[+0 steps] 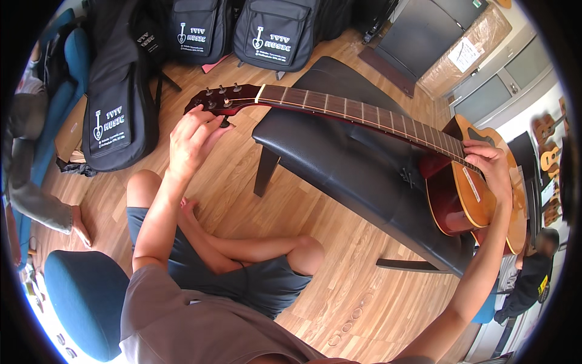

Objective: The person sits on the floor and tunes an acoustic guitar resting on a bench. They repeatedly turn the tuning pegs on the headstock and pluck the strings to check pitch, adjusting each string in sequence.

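Note:
An acoustic guitar [445, 209] with a honey-coloured top and dark red sides lies across a black padded bench [339, 151]. Its neck runs left to a dark headstock [242, 100] with metal posts. My left hand [193, 136] is closed at the headstock's near edge, fingers pinched around a tuning peg partly hidden by them; a black peg button [226, 122] shows beside it. A thin string [364, 121] runs along the fretboard toward the body. My right hand [488, 167] is at the fretboard's body end, fingers pinched together on the string; the fingertips' exact contact is hard to see.
Black guitar bags [112, 121] stand at the far left. A blue stool seat [85, 303] is beside me at the left. Several thin coiled rings [351, 321] lie on the wood floor. Another person's leg [42, 206] shows left; a seated person [527, 279] is at the right.

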`<move>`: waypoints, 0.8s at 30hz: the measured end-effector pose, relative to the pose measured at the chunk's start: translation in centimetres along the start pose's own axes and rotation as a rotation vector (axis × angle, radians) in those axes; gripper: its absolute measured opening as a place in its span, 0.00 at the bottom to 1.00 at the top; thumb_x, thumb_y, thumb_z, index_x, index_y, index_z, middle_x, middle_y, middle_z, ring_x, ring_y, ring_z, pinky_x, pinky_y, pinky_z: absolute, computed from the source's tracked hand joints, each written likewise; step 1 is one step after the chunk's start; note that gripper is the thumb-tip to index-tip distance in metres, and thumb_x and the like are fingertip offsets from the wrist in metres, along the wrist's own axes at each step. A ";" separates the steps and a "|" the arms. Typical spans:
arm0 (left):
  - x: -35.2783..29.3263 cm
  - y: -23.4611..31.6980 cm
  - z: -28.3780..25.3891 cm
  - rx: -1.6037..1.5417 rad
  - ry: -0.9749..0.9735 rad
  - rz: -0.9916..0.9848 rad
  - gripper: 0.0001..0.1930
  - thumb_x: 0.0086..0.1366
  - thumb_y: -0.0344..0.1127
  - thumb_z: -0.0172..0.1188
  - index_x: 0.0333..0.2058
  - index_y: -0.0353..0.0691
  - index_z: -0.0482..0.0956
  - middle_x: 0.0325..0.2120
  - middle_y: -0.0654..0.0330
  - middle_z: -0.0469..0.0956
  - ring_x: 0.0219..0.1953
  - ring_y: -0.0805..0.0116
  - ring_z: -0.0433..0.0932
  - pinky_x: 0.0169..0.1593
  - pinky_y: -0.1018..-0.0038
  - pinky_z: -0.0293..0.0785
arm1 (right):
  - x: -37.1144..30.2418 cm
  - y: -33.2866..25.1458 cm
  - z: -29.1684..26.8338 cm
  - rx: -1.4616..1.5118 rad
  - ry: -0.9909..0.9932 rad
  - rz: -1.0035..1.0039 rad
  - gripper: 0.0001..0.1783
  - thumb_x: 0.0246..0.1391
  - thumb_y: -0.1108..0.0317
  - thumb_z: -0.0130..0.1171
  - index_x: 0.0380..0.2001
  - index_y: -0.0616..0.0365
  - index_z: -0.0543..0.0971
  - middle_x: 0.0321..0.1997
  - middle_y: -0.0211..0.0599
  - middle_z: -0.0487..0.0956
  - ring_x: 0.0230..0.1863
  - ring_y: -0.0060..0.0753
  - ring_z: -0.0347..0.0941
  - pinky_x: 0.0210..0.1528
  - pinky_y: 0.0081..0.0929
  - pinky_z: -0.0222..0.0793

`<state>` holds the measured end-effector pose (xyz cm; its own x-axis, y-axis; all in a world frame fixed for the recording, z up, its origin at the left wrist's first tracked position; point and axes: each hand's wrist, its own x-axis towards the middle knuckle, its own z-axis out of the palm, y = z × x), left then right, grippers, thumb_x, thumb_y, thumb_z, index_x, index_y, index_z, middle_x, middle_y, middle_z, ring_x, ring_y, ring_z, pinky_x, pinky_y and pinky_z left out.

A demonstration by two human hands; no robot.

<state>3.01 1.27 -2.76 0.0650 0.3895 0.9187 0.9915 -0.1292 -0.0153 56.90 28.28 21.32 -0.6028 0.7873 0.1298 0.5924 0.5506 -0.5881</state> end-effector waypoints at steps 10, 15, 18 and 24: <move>0.0 1.4 0.6 0.000 0.013 -0.161 0.17 0.51 0.32 0.82 0.35 0.39 0.82 0.34 0.60 0.80 0.37 0.59 0.81 0.58 0.59 0.84 | 0.3 -1.1 -0.1 -0.063 -0.014 0.021 0.14 0.54 0.74 0.74 0.44 0.68 0.88 0.52 0.47 0.86 0.53 0.35 0.81 0.57 0.31 0.76; 0.1 1.7 1.0 -0.033 0.031 -0.165 0.15 0.52 0.30 0.81 0.34 0.38 0.81 0.34 0.59 0.80 0.35 0.57 0.81 0.58 0.58 0.83 | 0.3 -0.7 -0.4 -0.071 -0.017 0.010 0.15 0.54 0.75 0.73 0.44 0.70 0.87 0.52 0.46 0.86 0.52 0.34 0.82 0.58 0.31 0.76; 0.2 2.1 1.2 -0.034 0.065 -0.197 0.14 0.52 0.27 0.79 0.32 0.38 0.80 0.37 0.57 0.80 0.40 0.56 0.80 0.56 0.59 0.82 | 0.3 -1.0 -0.2 -0.087 -0.014 0.003 0.14 0.53 0.76 0.73 0.43 0.70 0.87 0.52 0.47 0.86 0.53 0.36 0.82 0.58 0.32 0.76; 0.4 3.1 1.5 -0.001 0.105 -0.309 0.14 0.53 0.26 0.79 0.28 0.36 0.77 0.43 0.55 0.81 0.45 0.55 0.79 0.48 0.62 0.77 | 0.5 -1.1 -0.3 -0.091 -0.024 0.008 0.14 0.53 0.76 0.73 0.43 0.71 0.87 0.52 0.47 0.86 0.53 0.35 0.81 0.58 0.31 0.75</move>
<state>6.24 2.40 -3.01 -0.2510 0.3139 0.9157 0.9624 -0.0202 0.2708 56.10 28.12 22.32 -0.6099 0.7854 0.1058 0.6424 0.5682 -0.5143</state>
